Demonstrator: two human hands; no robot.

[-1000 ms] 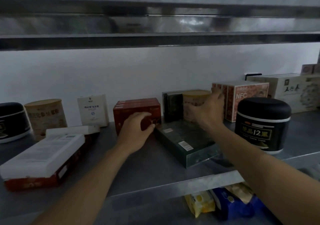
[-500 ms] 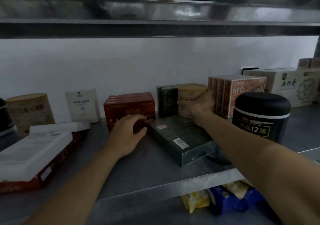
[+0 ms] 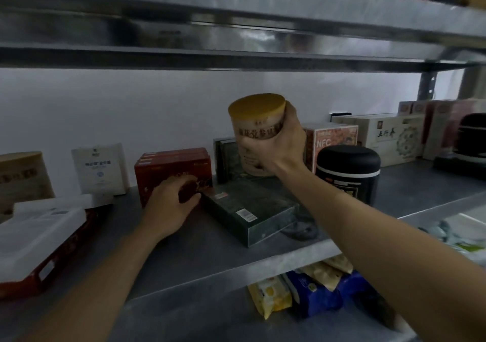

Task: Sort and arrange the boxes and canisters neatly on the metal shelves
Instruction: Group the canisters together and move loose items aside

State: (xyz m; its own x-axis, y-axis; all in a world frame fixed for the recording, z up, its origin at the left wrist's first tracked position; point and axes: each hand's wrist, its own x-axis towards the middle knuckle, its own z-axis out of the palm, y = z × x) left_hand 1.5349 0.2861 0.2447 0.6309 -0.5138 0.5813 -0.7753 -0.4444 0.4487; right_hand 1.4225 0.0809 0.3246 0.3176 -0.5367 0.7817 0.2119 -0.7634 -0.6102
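My right hand [image 3: 273, 147] grips a tan canister with a yellow lid [image 3: 256, 120] and holds it up, tilted, above the flat dark green box [image 3: 249, 210] lying on the metal shelf [image 3: 210, 257]. My left hand [image 3: 171, 202] rests against the front of the red box stack [image 3: 173, 165], fingers curled at its lower right corner beside the green box. A second dark green box [image 3: 226, 155] stands upright behind. A black canister [image 3: 347, 173] stands to the right, in front of the NFC box [image 3: 331, 139].
At the left are a white box [image 3: 100, 168], a tan canister [image 3: 21, 176], and white flat boxes stacked on a red one [image 3: 39, 228]. Cream boxes [image 3: 381, 136] and another black canister [image 3: 470, 141] stand at far right. Snack packets [image 3: 302, 289] lie on the shelf below. An upper shelf [image 3: 236, 39] hangs overhead.
My right hand has lifted the yellow-lidded canister off the shelf, up and clear of the green boxes. My left hand stays at the red box stack.
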